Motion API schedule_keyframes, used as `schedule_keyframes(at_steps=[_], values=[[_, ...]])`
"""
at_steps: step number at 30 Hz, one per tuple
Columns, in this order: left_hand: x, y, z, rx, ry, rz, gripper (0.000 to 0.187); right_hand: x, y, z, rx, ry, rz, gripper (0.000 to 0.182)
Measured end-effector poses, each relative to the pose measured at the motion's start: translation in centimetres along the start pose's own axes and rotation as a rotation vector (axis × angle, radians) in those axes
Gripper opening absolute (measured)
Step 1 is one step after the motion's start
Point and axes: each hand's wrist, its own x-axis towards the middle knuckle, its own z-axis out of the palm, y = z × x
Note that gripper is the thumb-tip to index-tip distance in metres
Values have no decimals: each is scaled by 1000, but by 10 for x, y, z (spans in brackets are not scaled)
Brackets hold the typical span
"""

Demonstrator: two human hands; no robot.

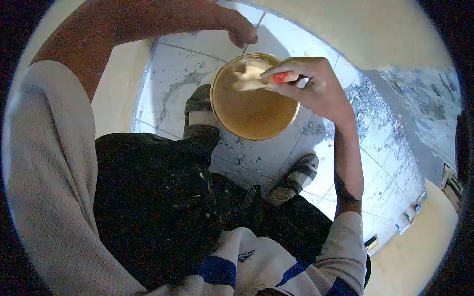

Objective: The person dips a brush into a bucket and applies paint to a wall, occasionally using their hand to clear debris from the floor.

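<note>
- Nearest the camera, your pale shirt with blue bands (232, 266) and dark trousers (163, 197) are filling the lower part of the view, and you are looking straight down past them.
- Just beyond, your two sandalled feet are standing on the stained white floor tiles (173, 79): the left foot (200, 111) is lying partly under the bucket's rim, and the right foot (296, 177) is sitting below the bucket, apart from it.
- Between your feet and hands, the round bucket (252, 101) is hanging above the tiles, holding tan paste.
- Your right hand (311, 86) is reaching over the bucket's right rim, fingers curled tight and pinching a tool with a red handle (281, 77); its pale blade seems to be dipping into the paste, though the blur there is making this uncertain.
- Farthest away, your left hand (237, 27) is closing at the bucket's top edge; whether it is gripping a handle you cannot tell from here.
</note>
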Motion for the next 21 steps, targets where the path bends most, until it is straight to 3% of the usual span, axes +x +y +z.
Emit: schedule_keyframes(at_steps=[3, 9, 17, 21], values=[[11, -9, 15, -99, 84, -58, 31, -3, 3, -9, 269, 52, 127, 13], [3, 5, -3, -153, 16, -93, 29, -5, 7, -6, 649, 139, 287, 14], [15, -3, 0, -126, 46, -107, 25, -4, 7, -1, 476, 202, 352, 11], [11, -1, -5, -64, 56, -13, 26, -8, -1, 0, 404, 182, 292, 9]])
